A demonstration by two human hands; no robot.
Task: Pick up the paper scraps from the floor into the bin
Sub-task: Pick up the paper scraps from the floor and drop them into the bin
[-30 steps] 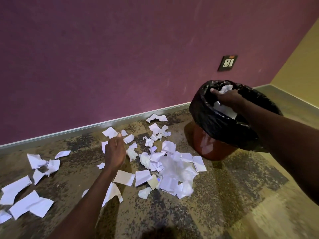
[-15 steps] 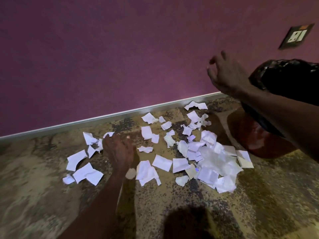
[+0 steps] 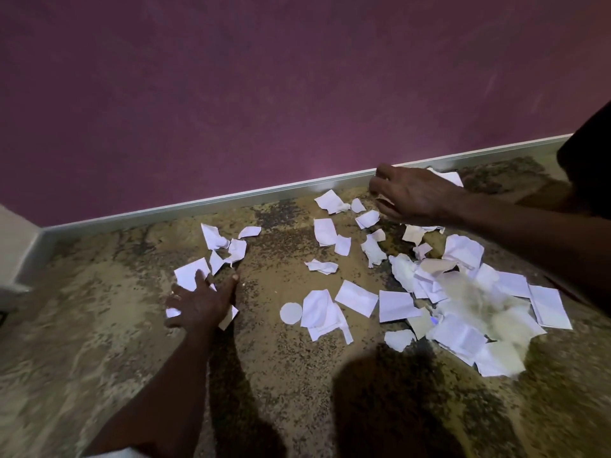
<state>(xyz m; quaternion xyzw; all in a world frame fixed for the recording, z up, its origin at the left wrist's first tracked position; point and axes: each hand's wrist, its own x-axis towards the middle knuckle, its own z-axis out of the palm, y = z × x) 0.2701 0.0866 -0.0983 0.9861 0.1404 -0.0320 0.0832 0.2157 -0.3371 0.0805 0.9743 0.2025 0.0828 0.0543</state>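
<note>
My left hand (image 3: 201, 304) lies flat in the lower left-centre of the frame, fingers spread wide, palm down on a few scraps (image 3: 191, 276) that poke out around it. It is pressing on them, not gripping; nothing is closed inside it.

My right hand (image 3: 410, 196) is in the upper right, near the skirting (image 3: 231, 201), fingers loosely curled and pointing down over the scraps at the wall side. It is half open. Paper shows just under the fingertips, but I cannot tell whether I have hold of any.

The scraps are all on the mottled brown floor (image 3: 99, 342). A small group sits above my left hand at centre-left. More single pieces lie in the middle, among them a round disc (image 3: 291, 313). The thickest pile (image 3: 469, 312) is at right-centre, its pieces overlapping, part of it blurred.

At the far right edge a dark shape (image 3: 591, 166) cuts into the frame above my right forearm; this may be the bin, but I cannot tell.

The purple wall (image 3: 264, 94) fills the upper half.
</note>
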